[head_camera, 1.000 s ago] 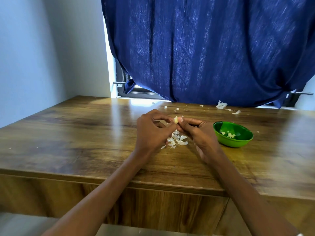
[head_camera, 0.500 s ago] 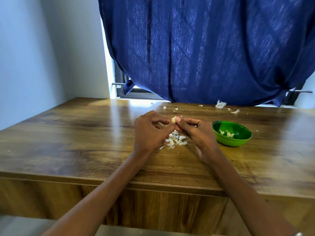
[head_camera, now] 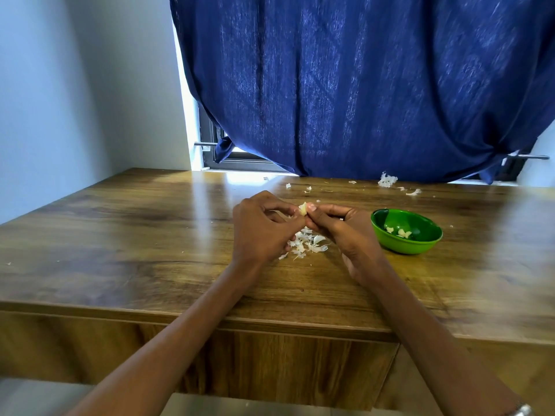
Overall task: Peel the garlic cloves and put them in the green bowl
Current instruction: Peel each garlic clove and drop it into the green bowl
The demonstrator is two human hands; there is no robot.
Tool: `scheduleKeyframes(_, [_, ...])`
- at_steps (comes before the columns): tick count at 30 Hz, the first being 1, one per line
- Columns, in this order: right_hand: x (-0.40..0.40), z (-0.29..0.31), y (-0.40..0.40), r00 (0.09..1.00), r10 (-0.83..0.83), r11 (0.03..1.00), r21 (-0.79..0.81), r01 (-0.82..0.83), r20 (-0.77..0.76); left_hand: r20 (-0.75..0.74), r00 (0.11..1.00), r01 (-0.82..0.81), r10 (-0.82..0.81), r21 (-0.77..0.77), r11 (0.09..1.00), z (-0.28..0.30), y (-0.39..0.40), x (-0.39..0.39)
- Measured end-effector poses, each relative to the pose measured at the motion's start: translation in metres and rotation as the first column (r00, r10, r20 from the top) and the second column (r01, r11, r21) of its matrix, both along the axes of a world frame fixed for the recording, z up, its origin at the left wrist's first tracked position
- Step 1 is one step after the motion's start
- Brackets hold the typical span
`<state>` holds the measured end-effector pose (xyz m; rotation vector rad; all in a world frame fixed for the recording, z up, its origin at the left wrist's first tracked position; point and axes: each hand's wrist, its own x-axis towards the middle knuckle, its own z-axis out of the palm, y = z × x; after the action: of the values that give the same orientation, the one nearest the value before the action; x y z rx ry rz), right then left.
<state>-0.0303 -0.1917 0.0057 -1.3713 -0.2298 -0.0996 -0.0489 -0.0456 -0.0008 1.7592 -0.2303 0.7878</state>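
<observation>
Both hands meet above the middle of the wooden table (head_camera: pixel 126 253). A small pale garlic clove (head_camera: pixel 303 208) is pinched between the fingertips of my left hand (head_camera: pixel 264 229) and my right hand (head_camera: pixel 345 232). Under the hands lies a heap of white garlic skins (head_camera: pixel 306 243). The green bowl (head_camera: pixel 406 231) stands just right of my right hand and holds a few peeled cloves (head_camera: pixel 399 231).
More garlic scraps (head_camera: pixel 387 180) and loose flakes lie along the table's far edge under a dark blue curtain (head_camera: pixel 360 85). A pale wall stands at the left. The table's front edge runs across below my forearms.
The hands keep hold of the clove in nearly the same spot; my fingers have shifted slightly on it. The camera view has drifted a little.
</observation>
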Motion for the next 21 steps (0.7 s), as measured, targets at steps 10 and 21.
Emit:
scheduleKeyframes(10, [0.0007, -0.0017, -0.0005, 1.000, 0.025, 0.998, -0.052, -0.026, -0.015, -0.127, 0.992, 0.005, -0.010, -0.043, 0.999, 0.0012, -0.0048, -0.0001])
scheduleKeyframes(21, [0.0003, -0.0008, -0.0005, 1.000, 0.004, 0.992, -0.123, -0.003, 0.006, -0.250, 0.960, 0.098, -0.129, -0.132, 0.986, 0.0031, -0.0010, 0.0050])
